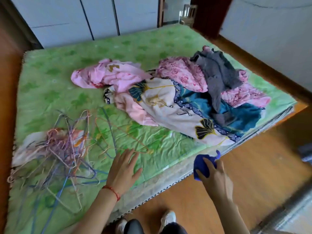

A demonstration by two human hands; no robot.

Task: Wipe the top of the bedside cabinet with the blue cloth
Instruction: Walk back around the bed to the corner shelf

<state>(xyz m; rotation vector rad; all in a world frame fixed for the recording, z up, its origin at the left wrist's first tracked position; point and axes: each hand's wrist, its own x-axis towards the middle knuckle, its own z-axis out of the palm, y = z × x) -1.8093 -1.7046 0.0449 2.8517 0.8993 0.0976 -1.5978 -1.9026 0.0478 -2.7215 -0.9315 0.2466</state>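
The blue cloth [203, 163] is bunched up in my right hand [215, 180], whose fingers curl round it just off the bed's near edge, above the wooden floor. My left hand [123, 171] is spread flat with straight fingers over the green mattress [50, 78], close to its front edge. No bedside cabinet shows in this view.
A heap of pink, floral, teal and grey clothes [185, 98] covers the right half of the bed. A tangle of wire hangers [67, 154] lies at the left front. Wooden floor [253, 166] runs along the right, with white wardrobe doors [84, 19] behind the bed.
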